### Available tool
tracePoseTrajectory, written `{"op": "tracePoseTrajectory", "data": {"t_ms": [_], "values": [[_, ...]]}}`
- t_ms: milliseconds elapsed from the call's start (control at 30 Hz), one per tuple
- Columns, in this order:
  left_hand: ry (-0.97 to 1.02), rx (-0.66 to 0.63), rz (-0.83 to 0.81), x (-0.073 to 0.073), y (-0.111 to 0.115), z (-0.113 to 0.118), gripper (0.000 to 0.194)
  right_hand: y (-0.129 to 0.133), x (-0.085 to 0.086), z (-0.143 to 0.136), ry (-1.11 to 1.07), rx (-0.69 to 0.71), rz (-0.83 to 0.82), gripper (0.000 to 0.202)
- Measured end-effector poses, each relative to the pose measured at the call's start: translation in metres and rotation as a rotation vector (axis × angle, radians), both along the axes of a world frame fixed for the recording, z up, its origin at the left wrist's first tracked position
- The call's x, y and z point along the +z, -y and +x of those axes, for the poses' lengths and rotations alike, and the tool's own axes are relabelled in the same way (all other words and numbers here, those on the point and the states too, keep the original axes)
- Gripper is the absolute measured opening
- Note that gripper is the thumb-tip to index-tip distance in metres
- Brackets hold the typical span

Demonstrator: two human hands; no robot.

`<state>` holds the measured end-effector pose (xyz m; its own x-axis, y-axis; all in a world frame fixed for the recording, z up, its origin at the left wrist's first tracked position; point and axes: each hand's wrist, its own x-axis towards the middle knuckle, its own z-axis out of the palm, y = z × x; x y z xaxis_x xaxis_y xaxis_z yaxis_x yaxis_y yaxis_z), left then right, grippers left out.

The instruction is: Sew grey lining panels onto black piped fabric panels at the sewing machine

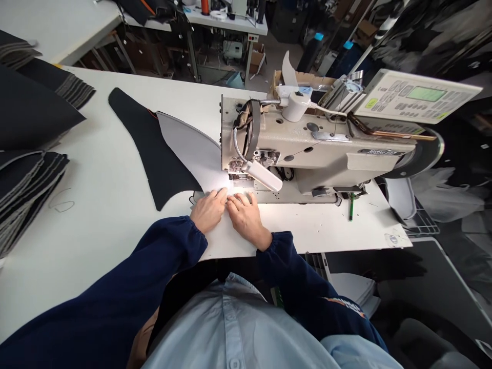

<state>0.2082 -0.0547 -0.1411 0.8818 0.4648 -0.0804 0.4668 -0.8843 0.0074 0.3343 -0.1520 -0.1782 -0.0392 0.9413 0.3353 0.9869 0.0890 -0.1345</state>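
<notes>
A large fabric piece, black on one part (156,148) and pale grey on the folded-over part (194,148), lies on the white table and runs to the needle area of a sewing machine (292,138). My left hand (209,209) is closed on the near edge of this fabric, fingertips just in front of the presser foot. Close beside it, my right hand (246,218) has bent fingers pressed down on the fabric's edge at the machine bed. The fingertips of both hands almost meet. A lamp (263,175) lights this spot; the needle itself is hidden.
Stacks of dark cut pieces (26,195) lie at the left. A control panel (417,95) stands above the machine's right end, with a phone (395,134) below it. A green tool (351,206) lies right of the bed. The table's front edge (307,252) is close to my body.
</notes>
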Motion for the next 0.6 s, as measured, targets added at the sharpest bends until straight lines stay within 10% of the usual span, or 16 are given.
{"op": "tracePoseTrajectory", "data": {"t_ms": [600], "values": [[0.049,0.107,-0.044,-0.006,-0.011,0.022,0.052,-0.028,-0.007,0.016,-0.006,-0.044,0.039,0.025]]}}
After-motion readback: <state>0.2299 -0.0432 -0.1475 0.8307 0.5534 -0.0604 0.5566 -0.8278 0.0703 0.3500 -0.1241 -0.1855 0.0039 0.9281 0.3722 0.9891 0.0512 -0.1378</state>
